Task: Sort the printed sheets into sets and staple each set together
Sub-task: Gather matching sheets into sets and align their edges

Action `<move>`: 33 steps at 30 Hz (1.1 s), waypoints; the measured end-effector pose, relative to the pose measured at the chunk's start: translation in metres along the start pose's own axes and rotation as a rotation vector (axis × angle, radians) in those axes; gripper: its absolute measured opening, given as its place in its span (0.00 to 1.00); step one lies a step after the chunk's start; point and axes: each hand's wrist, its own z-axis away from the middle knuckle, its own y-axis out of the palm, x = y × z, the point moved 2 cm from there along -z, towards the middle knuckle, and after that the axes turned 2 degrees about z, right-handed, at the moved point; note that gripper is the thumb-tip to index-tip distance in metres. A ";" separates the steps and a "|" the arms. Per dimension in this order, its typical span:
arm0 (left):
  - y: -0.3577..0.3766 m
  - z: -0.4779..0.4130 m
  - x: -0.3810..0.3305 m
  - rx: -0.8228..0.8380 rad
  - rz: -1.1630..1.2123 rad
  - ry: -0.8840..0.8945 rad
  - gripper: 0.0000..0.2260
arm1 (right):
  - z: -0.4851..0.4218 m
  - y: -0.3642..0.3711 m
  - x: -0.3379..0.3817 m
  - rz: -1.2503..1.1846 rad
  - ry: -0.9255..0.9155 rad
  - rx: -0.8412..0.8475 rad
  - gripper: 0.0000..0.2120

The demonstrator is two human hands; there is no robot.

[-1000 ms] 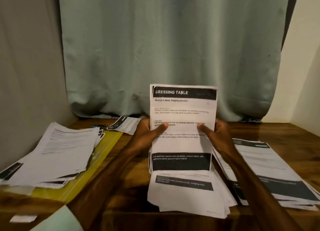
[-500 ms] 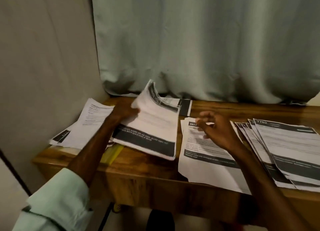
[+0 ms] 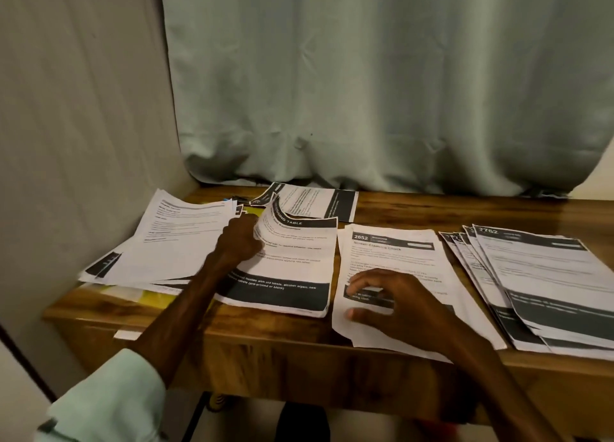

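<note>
On the bench (image 3: 415, 209), toward its nine o'clock side, the DRESSING TABLE set (image 3: 292, 269) now lies nearly flat. Half a second ago it hung tilted in the air, and a second ago it stood upright between both hands. Only its ten o'clock corner still curls up off the wood. At the set's three o'clock, the right hand (image 3: 395, 303) has come down from its raised position onto the 2652 pile (image 3: 392, 255).

The left hand (image 3: 241, 239) sits at the set's nine o'clock edge. Its fingers are curled tight, gripping the paper just where the corner lifts. A pale green sleeve (image 3: 109, 401) covers that forearm at seven o'clock of the view. The right hand is loosely spread, its fingers (image 3: 365, 280) slightly bent and apart. The fingertips touch the lower dark band of the pile's top sheet and hold nothing.

A yellow folder (image 3: 153, 297) lies at the bench's nine o'clock end, mostly hidden under the fanned left pile (image 3: 172, 242) that rests on it. Whether anything is inside it cannot be told. At the set's twelve o'clock a single sheet (image 3: 312, 201) lies flat by the hem of the curtain (image 3: 365, 76). The set and the 2652 pile sit just beside each other. At the three o'clock end the fanned 2762 pile (image 3: 538, 275) overhangs the front edge.
</note>
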 end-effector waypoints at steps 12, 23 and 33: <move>0.023 0.006 -0.014 -0.094 -0.235 0.040 0.31 | 0.031 0.019 -0.029 0.215 -0.075 0.159 0.44; 0.063 0.039 -0.084 -0.136 -0.033 0.371 0.14 | 0.037 0.014 -0.040 0.095 -0.041 0.063 0.31; 0.087 0.075 -0.114 -0.148 0.221 0.549 0.03 | 0.046 0.014 -0.028 0.161 -0.065 -0.012 0.29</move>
